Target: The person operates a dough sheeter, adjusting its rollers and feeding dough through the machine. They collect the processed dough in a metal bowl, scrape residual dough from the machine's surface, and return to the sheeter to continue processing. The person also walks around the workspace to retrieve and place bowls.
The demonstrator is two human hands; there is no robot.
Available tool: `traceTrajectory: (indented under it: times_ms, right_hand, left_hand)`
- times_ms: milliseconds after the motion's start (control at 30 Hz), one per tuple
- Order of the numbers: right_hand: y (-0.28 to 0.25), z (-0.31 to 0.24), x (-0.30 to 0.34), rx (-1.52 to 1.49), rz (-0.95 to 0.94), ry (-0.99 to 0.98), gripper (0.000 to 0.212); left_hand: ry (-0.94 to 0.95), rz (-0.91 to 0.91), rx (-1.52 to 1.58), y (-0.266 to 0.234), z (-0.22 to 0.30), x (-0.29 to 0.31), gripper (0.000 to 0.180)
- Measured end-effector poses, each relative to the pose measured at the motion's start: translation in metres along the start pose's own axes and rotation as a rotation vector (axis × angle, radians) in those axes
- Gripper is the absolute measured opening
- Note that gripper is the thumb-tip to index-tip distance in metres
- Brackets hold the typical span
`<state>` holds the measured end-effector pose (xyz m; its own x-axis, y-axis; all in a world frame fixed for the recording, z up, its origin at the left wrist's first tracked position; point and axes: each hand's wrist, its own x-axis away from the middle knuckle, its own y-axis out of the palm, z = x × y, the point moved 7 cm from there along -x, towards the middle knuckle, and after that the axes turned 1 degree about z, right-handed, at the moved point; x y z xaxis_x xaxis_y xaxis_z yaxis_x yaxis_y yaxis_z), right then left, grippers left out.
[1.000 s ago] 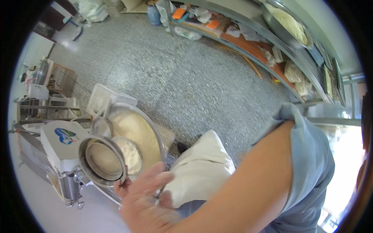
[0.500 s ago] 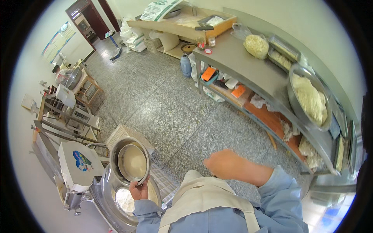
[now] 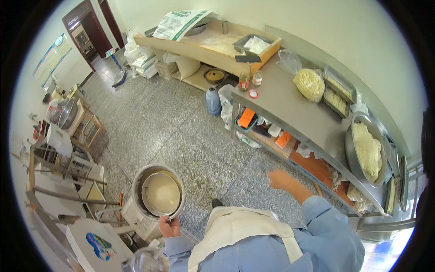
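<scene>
My left hand grips the near rim of a metal bowl, which sits inside a larger steel pot over the speckled floor. My right hand hangs free and loosely open, holding nothing, near the steel table's front edge.
</scene>
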<state>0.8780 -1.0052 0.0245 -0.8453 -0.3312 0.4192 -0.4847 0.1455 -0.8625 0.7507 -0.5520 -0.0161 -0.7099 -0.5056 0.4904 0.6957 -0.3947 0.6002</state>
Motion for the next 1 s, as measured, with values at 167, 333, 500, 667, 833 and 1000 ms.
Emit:
traceTrajectory:
  times_ms: [167, 333, 500, 667, 833, 1000]
  right_hand:
    - [0.103, 0.089, 0.002, -0.009, -0.398, 0.234, 0.034]
    - [0.18, 0.138, 0.005, -0.353, -0.393, 0.296, 0.03]
    - [0.183, 0.177, -0.036, -0.295, -0.116, 0.079, 0.026]
    - [0.164, 0.233, -0.091, -0.538, 0.043, 0.457, 0.027]
    - [0.145, 0.259, -0.087, -1.018, 0.207, 0.96, 0.029]
    - [0.147, 0.214, -0.073, -1.18, 0.435, 1.296, 0.026]
  left_hand:
    - [-0.084, -0.165, -0.068, 0.095, 0.0, -0.077, 0.025]
    - [-0.069, -0.33, -0.121, 0.232, -0.011, -0.156, 0.05]
    - [-0.09, -0.348, -0.148, 0.393, -0.028, -0.21, 0.054]
    - [-0.11, -0.519, -0.257, 0.548, -0.047, -0.27, 0.055]
    - [-0.247, -0.51, -0.218, 0.673, -0.095, -0.359, 0.035]
    - [0.075, -0.832, -0.714, 0.786, -0.161, -0.463, 0.031]
